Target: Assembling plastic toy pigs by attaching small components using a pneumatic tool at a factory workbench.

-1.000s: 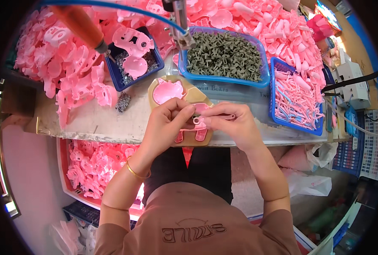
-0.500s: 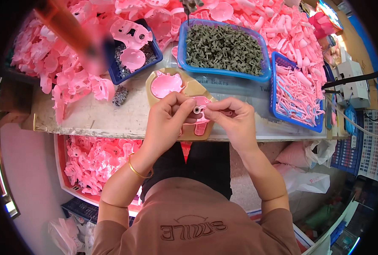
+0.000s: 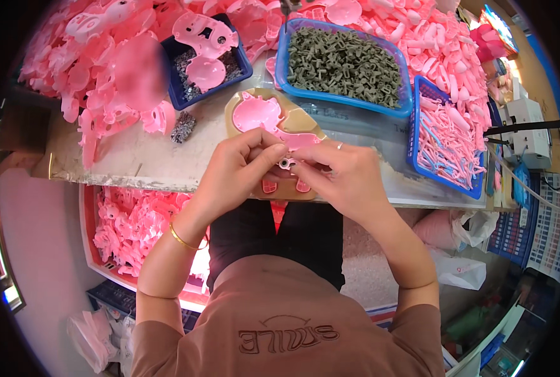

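My left hand and my right hand meet above a tan fixture at the table's front edge. Between their closed fingertips is a small pink plastic part with a dark-centred round ring; fingers cover much of it. Seated in the fixture lies a pink shell half with a rounded head and small ears. Its lower body is partly hidden by my hands, and two pink feet show below them.
Behind the fixture stands a blue tub of grey-green small parts. A dark blue tray holds screws and a pink shell. At right, a blue basket holds thin pink and blue pieces. Pink shells are heaped behind; more fill a bin below.
The blurred orange shaft at the upper left has gone from view. My right fingers have closed in around the small pink part, which sits slightly lower. The whole view has shifted a little.
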The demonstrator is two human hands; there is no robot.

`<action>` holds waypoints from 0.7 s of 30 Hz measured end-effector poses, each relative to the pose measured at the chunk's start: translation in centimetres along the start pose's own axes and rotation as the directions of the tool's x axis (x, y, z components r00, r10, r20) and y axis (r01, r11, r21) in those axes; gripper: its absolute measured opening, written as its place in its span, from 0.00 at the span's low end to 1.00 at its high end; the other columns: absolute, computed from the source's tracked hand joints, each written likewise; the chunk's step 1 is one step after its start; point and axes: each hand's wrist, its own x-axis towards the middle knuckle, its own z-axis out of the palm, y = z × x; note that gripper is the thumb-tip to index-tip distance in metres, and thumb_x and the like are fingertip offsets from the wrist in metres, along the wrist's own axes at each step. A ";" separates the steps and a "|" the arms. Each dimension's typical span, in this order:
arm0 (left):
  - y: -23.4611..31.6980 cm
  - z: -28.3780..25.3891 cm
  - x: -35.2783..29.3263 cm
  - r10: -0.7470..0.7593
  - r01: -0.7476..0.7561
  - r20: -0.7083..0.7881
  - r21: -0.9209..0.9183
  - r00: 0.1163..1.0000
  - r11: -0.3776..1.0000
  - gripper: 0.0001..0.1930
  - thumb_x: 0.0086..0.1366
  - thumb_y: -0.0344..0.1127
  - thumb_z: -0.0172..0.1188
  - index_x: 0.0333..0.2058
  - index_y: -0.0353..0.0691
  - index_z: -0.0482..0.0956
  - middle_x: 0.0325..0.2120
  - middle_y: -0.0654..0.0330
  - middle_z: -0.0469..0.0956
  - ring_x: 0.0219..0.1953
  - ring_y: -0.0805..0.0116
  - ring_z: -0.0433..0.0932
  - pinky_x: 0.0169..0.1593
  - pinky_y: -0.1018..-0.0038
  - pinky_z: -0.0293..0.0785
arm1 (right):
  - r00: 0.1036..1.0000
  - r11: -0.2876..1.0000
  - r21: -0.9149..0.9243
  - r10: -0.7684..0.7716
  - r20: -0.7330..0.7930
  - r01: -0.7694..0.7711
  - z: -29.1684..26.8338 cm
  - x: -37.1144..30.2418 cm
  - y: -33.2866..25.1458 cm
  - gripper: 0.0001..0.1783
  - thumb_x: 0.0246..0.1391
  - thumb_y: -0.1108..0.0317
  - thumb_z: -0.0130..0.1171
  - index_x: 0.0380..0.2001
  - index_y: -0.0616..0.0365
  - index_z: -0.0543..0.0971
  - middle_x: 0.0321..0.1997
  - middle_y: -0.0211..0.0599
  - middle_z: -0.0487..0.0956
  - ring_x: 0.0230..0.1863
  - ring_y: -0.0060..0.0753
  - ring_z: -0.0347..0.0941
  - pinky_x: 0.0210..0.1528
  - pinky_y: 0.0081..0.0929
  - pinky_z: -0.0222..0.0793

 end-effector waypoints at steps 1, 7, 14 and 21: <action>-0.4 -0.5 0.0 -0.009 0.010 -0.022 0.041 1.000 0.999 0.12 0.73 0.36 0.53 0.45 0.31 0.76 0.35 0.60 0.81 0.35 0.73 0.84 0.33 0.80 0.80 | 1.000 1.000 0.005 -0.003 0.007 0.003 0.2 0.4 -0.2 0.13 0.50 0.70 0.68 0.41 0.55 0.84 0.32 0.38 0.85 0.28 0.32 0.82 0.32 0.23 0.75; -0.9 -3.2 -1.1 0.286 -0.183 -0.341 0.304 0.896 0.935 0.12 0.72 0.35 0.55 0.48 0.34 0.79 0.29 0.60 0.82 0.29 0.78 0.80 0.31 0.79 0.77 | 0.991 0.966 -0.224 -0.117 0.057 0.127 1.3 2.8 -0.4 0.09 0.47 0.66 0.67 0.35 0.50 0.84 0.31 0.30 0.81 0.30 0.38 0.78 0.32 0.33 0.74; -2.6 -3.3 -1.5 0.655 -0.324 -0.120 0.795 0.746 0.514 0.08 0.61 0.29 0.64 0.40 0.40 0.83 0.35 0.58 0.83 0.37 0.59 0.79 0.39 0.69 0.78 | 0.980 0.939 -0.286 -0.160 0.122 0.189 2.6 3.9 -0.4 0.08 0.43 0.66 0.66 0.30 0.50 0.83 0.33 0.26 0.77 0.37 0.36 0.74 0.36 0.34 0.74; -4.0 -2.6 -1.4 0.590 -0.444 0.301 0.889 0.749 0.110 0.16 0.57 0.38 0.66 0.44 0.45 0.79 0.54 0.60 0.74 0.58 0.56 0.70 0.63 0.58 0.67 | 0.966 0.932 -0.261 -0.224 0.133 0.252 3.0 4.1 0.1 0.07 0.42 0.68 0.65 0.29 0.52 0.81 0.31 0.30 0.76 0.36 0.39 0.73 0.36 0.36 0.73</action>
